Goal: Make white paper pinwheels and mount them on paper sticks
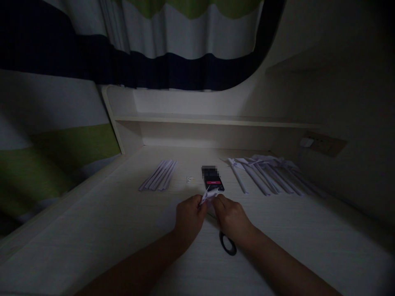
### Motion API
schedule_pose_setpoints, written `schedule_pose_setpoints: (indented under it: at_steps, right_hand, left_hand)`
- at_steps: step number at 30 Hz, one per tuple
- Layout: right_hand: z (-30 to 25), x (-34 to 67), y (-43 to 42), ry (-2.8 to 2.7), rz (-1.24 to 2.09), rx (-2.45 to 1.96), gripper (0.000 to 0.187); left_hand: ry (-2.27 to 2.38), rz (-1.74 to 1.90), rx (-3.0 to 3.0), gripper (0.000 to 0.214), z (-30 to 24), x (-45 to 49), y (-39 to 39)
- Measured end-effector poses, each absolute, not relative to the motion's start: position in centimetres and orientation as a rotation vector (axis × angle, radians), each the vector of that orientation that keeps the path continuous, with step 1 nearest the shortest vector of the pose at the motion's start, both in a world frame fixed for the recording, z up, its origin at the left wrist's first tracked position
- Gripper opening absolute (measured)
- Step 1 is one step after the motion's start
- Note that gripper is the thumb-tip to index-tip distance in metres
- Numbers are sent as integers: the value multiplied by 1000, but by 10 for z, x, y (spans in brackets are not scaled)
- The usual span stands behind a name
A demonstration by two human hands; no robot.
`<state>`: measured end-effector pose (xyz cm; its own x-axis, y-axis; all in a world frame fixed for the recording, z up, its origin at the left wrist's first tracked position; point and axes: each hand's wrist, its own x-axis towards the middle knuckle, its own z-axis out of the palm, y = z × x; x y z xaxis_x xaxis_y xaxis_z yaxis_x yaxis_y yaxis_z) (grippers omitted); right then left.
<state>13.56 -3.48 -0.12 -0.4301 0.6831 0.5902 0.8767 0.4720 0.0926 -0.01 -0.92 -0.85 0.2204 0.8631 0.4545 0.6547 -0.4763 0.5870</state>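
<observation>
Between my two hands is a small piece of folded white paper (pixel 210 194), gripped from both sides over the middle of the desk. My left hand (pixel 189 213) pinches its left edge with thumb and forefinger. On the other side, my right hand (pixel 232 216) has its fingers closed on the paper's right edge. Below my right hand lies a pair of scissors; one black handle loop (pixel 228 243) shows, and the rest is mostly hidden. Just beyond the paper lies a phone (pixel 214 181) with a lit red button on its screen.
Several rolled white paper sticks (pixel 159 175) lie side by side at the left. To the right are several more paper sticks (pixel 262 176) with folded paper tops. A small whitish item (pixel 190 179) sits left of the phone. Behind are a shelf (pixel 203 119) and a wall socket (pixel 324 144).
</observation>
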Motion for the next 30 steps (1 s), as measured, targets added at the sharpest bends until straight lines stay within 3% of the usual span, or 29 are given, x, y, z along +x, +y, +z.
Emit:
schedule_pose_setpoints:
  at_steps: [4, 10, 14, 18, 23, 30]
  right_hand:
    - [-3, 129, -32, -1935, 74, -1392, 18]
    - [5, 129, -32, -1012, 1422, -1232, 15]
    - [10, 134, -31, -699, 1756, -1080, 10]
    - [9, 131, -31, -728, 1676, -1070, 12]
    - [1, 126, -30, -1004, 1305, -1230, 25]
    - [-3, 135, -37, -1824, 109, -1333, 15]
  left_hand:
    - [1421, 1100, 2353, 22, -9, 0, -10]
    - [1385, 1106, 2556, 21, -11, 1, -10]
    - [1325, 1085, 2661, 20, -13, 3, -12]
    - [1321, 1110, 2516, 18, -12, 6, -13]
    - [1391, 1116, 2256, 20, -10, 5, -7]
    - [1226, 1200, 1786, 17, -15, 5, -1]
